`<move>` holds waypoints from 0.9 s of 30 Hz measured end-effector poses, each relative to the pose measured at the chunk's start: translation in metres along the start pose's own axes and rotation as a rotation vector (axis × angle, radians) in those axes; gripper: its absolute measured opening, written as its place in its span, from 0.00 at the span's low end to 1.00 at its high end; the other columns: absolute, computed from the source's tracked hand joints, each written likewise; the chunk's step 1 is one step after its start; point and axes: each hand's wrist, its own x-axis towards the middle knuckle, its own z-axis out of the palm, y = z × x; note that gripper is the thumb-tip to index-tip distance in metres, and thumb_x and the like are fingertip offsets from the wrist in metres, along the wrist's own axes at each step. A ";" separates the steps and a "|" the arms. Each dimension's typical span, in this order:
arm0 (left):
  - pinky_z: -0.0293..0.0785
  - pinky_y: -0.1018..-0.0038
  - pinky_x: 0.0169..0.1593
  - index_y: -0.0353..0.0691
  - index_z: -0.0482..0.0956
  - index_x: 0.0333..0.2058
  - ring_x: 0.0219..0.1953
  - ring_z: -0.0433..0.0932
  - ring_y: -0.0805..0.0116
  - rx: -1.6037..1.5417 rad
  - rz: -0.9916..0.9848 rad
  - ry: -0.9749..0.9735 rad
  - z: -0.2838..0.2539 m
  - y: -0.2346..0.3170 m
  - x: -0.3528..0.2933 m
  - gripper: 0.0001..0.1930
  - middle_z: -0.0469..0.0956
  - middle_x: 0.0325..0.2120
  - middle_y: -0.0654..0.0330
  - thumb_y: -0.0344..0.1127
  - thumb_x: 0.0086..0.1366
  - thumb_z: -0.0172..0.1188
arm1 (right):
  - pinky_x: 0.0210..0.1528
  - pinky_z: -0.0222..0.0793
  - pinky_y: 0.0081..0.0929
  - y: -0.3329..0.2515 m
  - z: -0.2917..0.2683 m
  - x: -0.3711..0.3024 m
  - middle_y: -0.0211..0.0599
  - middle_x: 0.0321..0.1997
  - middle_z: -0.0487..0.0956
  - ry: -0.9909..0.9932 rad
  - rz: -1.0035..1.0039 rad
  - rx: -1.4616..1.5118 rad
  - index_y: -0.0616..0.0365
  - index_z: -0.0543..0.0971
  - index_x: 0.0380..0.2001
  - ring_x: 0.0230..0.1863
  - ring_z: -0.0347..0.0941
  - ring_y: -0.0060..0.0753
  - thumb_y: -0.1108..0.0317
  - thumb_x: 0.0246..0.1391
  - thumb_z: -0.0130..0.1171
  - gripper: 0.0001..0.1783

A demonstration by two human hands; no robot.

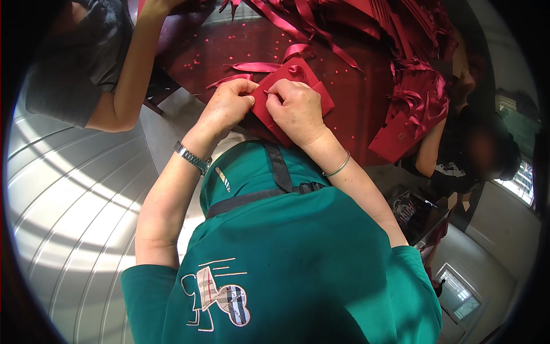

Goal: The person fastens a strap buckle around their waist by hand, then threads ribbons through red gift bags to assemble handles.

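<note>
A flat red paper bag (313, 81) with a fold across one end lies tilted at the table's near edge. Satin ribbon (296, 71) of the same red shows on it, just past my right knuckles. My left hand (228, 107) pinches at the bag's left edge, thumb against forefinger. On top of the bag, my right hand (297, 108) has its fingers curled in a pinch by a small bit of ribbon. What lies inside that pinch is mostly hidden. Loose ribbon ends trail beyond my left hand.
The dark red table (344, 129) is scattered with small red paper dots. To the right sits a stack of red bags with ribbons (409, 109); more lie heaped at the far side. One person's arm (134, 74) is at the left, another person (475, 143) at the right.
</note>
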 end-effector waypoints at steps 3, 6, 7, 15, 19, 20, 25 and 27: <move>0.66 0.81 0.31 0.35 0.78 0.43 0.26 0.68 0.82 0.088 0.052 0.063 0.009 0.002 -0.005 0.12 0.75 0.27 0.68 0.25 0.61 0.53 | 0.30 0.71 0.39 -0.001 0.000 0.001 0.40 0.20 0.76 -0.006 -0.148 -0.154 0.58 0.74 0.19 0.26 0.74 0.44 0.73 0.41 0.57 0.03; 0.71 0.76 0.36 0.33 0.78 0.42 0.30 0.75 0.72 0.259 0.207 0.177 0.014 0.003 -0.008 0.12 0.79 0.29 0.59 0.26 0.60 0.53 | 0.29 0.71 0.39 -0.004 -0.004 0.006 0.41 0.18 0.75 -0.057 -0.224 -0.235 0.58 0.72 0.17 0.25 0.73 0.44 0.73 0.40 0.57 0.05; 0.72 0.70 0.41 0.32 0.79 0.40 0.35 0.77 0.61 0.349 0.320 0.215 0.014 0.000 -0.008 0.12 0.79 0.32 0.52 0.25 0.58 0.53 | 0.29 0.71 0.39 -0.004 -0.006 0.007 0.41 0.18 0.75 -0.055 -0.225 -0.235 0.58 0.72 0.17 0.25 0.73 0.44 0.73 0.40 0.57 0.05; 0.73 0.61 0.44 0.32 0.80 0.36 0.38 0.77 0.46 0.526 0.522 0.329 0.025 -0.006 -0.008 0.11 0.77 0.32 0.44 0.23 0.54 0.53 | 0.32 0.73 0.39 0.004 -0.010 0.019 0.42 0.21 0.78 -0.247 -0.020 -0.101 0.60 0.78 0.22 0.26 0.76 0.48 0.71 0.41 0.57 0.04; 0.74 0.65 0.44 0.33 0.81 0.36 0.37 0.79 0.52 0.499 0.564 0.381 0.021 -0.014 0.000 0.10 0.79 0.32 0.47 0.23 0.54 0.54 | 0.33 0.74 0.36 0.014 -0.006 0.021 0.42 0.23 0.80 -0.289 0.097 -0.027 0.58 0.81 0.26 0.27 0.78 0.45 0.70 0.43 0.58 0.06; 0.74 0.65 0.44 0.33 0.81 0.36 0.37 0.79 0.52 0.501 0.568 0.383 0.016 -0.011 0.001 0.10 0.79 0.32 0.47 0.23 0.54 0.54 | 0.33 0.74 0.33 0.015 -0.008 0.021 0.41 0.24 0.80 -0.301 0.174 0.079 0.59 0.81 0.27 0.27 0.78 0.40 0.70 0.44 0.59 0.07; 0.68 0.78 0.34 0.37 0.80 0.37 0.29 0.72 0.77 0.098 0.056 0.112 0.003 0.003 0.001 0.09 0.77 0.28 0.65 0.26 0.60 0.53 | 0.33 0.70 0.20 0.014 -0.012 0.007 0.34 0.26 0.80 -0.268 0.322 0.430 0.63 0.79 0.30 0.29 0.74 0.20 0.71 0.50 0.59 0.07; 0.62 0.83 0.28 0.41 0.79 0.37 0.23 0.65 0.83 0.018 0.014 0.065 0.003 0.005 0.001 0.08 0.72 0.24 0.72 0.26 0.62 0.52 | 0.33 0.70 0.21 0.009 -0.016 0.002 0.35 0.26 0.81 -0.263 0.301 0.427 0.63 0.79 0.30 0.28 0.74 0.21 0.71 0.50 0.58 0.06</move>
